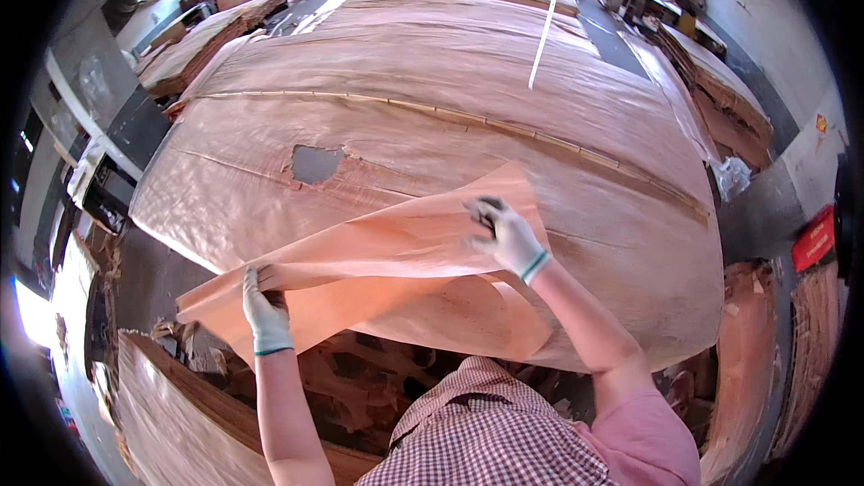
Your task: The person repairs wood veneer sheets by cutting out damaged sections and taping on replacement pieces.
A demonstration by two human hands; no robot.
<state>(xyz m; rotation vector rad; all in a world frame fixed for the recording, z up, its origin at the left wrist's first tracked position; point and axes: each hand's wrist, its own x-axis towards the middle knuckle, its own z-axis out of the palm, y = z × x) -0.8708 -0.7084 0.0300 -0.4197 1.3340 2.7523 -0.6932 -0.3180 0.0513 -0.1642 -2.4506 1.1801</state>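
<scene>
A thin orange-pink wood veneer sheet (387, 238) lies folded and bowed across the near edge of a wide veneer-covered stack (612, 270). My left hand (268, 315), in a white glove with a green cuff, is closed on the sheet near its left end. The matching glove on my right hand (511, 238) is over the sheet's right part, slightly blurred. Its fingers look apart, with dark marks on the fingertips. Beyond the sheet, a ragged hole (316, 164) in the stack's top layer shows grey beneath.
A long thin bamboo-like stick (432, 111) lies across the stack, and a white rod (545, 36) slants over its far part. Other veneer piles (211, 45) stand to the left and right (720, 90). Veneer scraps (360, 387) lie below the near edge. A clear plastic bag (733, 177) is at the right.
</scene>
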